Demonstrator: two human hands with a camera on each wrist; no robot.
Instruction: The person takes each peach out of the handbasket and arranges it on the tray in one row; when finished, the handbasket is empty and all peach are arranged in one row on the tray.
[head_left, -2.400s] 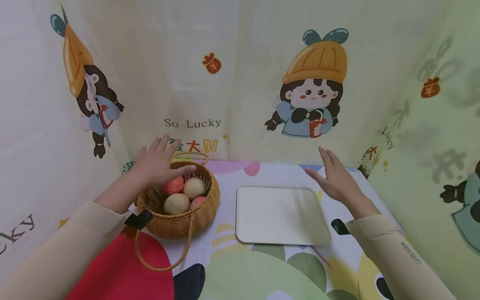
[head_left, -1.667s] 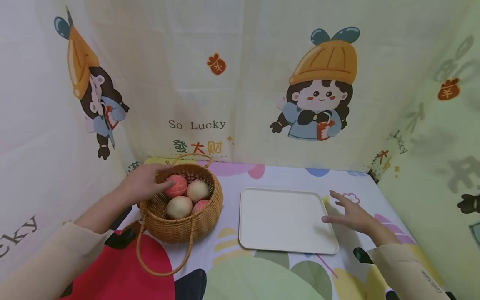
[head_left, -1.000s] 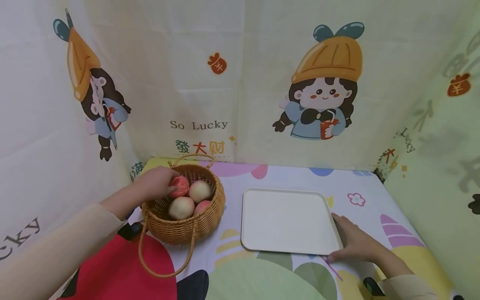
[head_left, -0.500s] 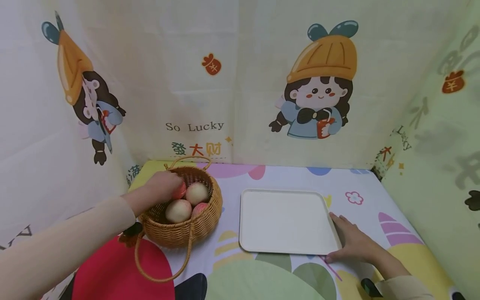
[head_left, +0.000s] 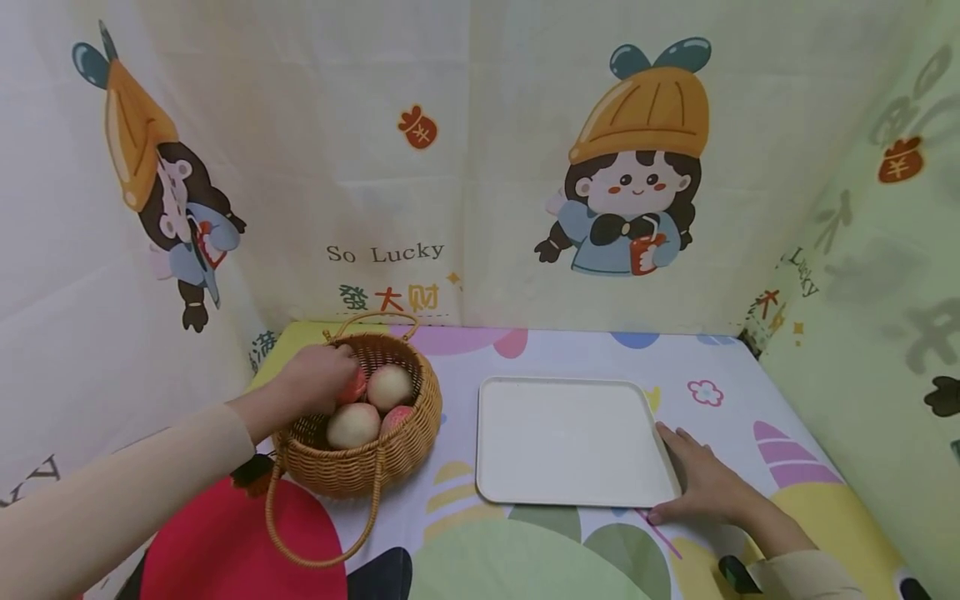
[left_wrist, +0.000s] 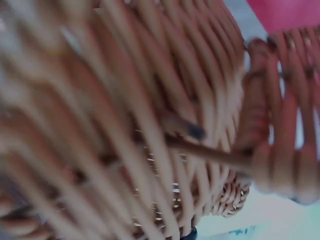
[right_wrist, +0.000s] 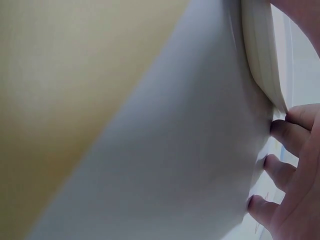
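My left hand (head_left: 318, 379) reaches over the left rim of a round wicker basket (head_left: 367, 467), its fingers curled over a reddish peach (head_left: 355, 388). That peach is partly hidden by the hand. Beside it in the basket lie two pale, pink-tinged peaches, one at the back (head_left: 390, 387) and one in front (head_left: 353, 425), plus a pink one (head_left: 396, 419) at the right. Blurred wicker (left_wrist: 150, 100) fills the left wrist view. On the right, my right hand (head_left: 708, 483) rests with spread fingers against the edge of a white rectangular tray (head_left: 573, 442); fingertips (right_wrist: 295, 116) touch its rim.
One basket handle (head_left: 322, 560) hangs down in front onto the table; the other (head_left: 375, 317) stands up at the back. The tray lies right of the basket on a colourful printed tablecloth (head_left: 540, 558). Cartoon-printed cloth (head_left: 495, 183) encloses the back and sides.
My left hand has come down into the basket and its fingers have curled over the reddish peach. My right hand has lowered from the air to the tray's right edge and stayed there.
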